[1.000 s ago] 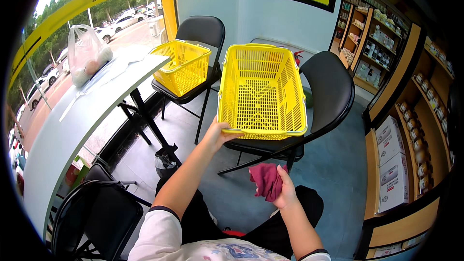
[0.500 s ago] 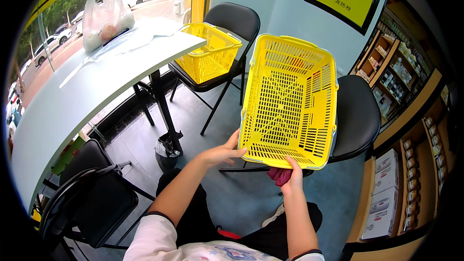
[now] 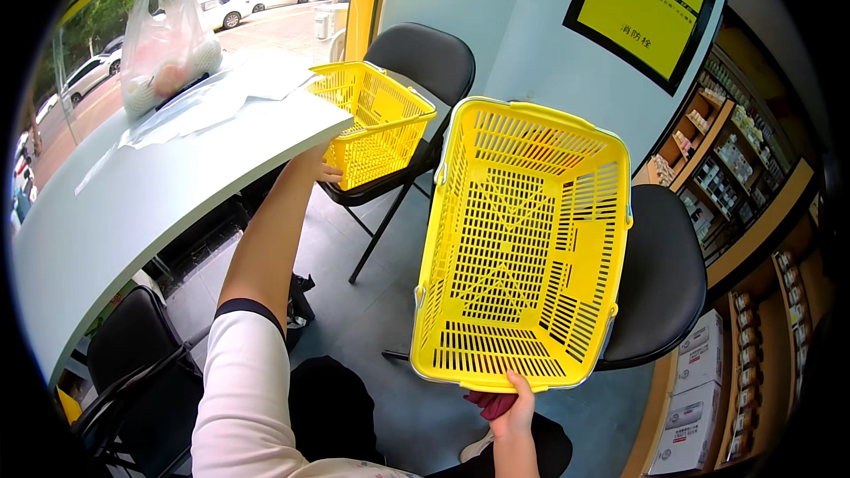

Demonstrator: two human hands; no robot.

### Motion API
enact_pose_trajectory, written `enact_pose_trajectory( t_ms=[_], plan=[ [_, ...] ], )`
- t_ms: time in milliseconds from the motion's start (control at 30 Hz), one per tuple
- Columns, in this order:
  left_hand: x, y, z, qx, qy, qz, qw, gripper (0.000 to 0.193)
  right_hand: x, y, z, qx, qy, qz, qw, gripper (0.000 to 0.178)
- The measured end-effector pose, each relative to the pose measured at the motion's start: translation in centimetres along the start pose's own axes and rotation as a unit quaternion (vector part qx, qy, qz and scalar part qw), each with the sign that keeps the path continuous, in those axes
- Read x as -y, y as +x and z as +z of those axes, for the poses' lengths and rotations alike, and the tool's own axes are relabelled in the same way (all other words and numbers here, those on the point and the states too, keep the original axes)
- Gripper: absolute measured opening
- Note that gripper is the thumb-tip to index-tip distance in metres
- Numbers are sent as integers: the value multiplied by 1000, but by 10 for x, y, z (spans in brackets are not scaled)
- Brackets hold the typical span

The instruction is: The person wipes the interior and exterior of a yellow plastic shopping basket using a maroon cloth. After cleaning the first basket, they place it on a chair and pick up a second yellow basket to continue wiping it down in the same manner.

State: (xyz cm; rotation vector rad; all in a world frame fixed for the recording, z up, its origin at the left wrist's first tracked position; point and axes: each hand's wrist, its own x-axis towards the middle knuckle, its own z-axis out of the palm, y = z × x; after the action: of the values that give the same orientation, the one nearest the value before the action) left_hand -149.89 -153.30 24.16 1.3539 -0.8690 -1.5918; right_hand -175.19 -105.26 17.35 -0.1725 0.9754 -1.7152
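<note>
My right hand [image 3: 514,409] grips the lower rim of a large yellow plastic basket [image 3: 522,248], with a dark red cloth [image 3: 490,403] pinched between the palm and the rim. The basket is tipped up so its open side faces me, over a black chair [image 3: 666,283]. My left hand [image 3: 326,170] stretches far forward and touches the lower corner of a second yellow basket [image 3: 376,119]. That basket sits on another black chair [image 3: 421,57] by the table edge. The left fingers are partly hidden.
A curved white table [image 3: 133,204] runs along my left with a plastic bag of goods [image 3: 164,44] on it. A black chair [image 3: 133,363] stands at lower left. Wooden shelves [image 3: 735,159] and stacked boxes [image 3: 699,407] line the right. A yellow sign [image 3: 646,9] hangs on the wall.
My left hand let go of the near basket and reached out to the far basket. The near basket tipped further upright, held now only by my right hand at its lower rim.
</note>
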Motion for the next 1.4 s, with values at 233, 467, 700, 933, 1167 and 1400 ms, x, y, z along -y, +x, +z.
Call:
enact_pose_trajectory(
  t_ms=[233,467,700,933,1167,1400],
  plan=[
    [15,36,37,-25,-33,16,999,73,-5,-2,-30,-17,45,33,998,63],
    [42,95,-20,104,-38,272,956,52,-18,1,-23,-66,93,-34,993,59],
    [80,24,-42,213,-359,56,907,61,-11,0,-11,-55,59,-70,994,60],
    [91,-15,-27,238,-401,9,884,62,23,-19,7,-15,97,-187,977,60],
    [128,-99,-11,294,-337,21,894,64,62,-81,6,-24,55,-285,957,63],
    [159,-192,-27,303,-301,-17,904,64,90,-132,-14,-30,56,-329,942,59]
  ],
)
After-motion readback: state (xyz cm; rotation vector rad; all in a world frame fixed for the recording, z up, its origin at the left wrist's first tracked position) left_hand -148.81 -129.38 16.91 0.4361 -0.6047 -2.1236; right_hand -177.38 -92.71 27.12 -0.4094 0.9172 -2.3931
